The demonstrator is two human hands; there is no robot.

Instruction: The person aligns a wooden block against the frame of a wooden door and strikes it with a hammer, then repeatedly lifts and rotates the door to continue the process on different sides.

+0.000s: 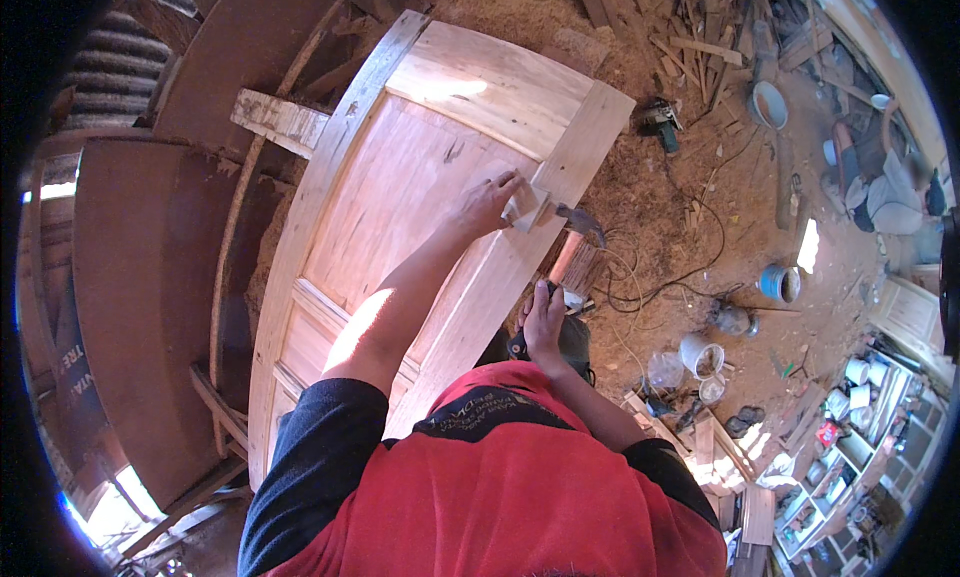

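Observation:
A pale wooden panelled door [400,177] lies under my arms, its raised frame surrounding recessed panels. My left hand [488,205] is closed on a small pale wooden block [527,209], pressed onto the door's right-hand frame piece. In my right hand [543,322] is a hammer [567,257] with an orange shaft and dark grip. Its dark metal head lies just right of the block; whether they touch I cannot tell. The fingers of my right hand wrap round the grip low on the handle.
Sawdust and wood scraps [700,57] cover the ground at the far right. A power tool [660,122] with a trailing cable sits beyond the door. White bucket [702,357] and blue tin [778,283] stand to the right. Brown boards [130,277] lean at left. Another person [890,202] is at far right.

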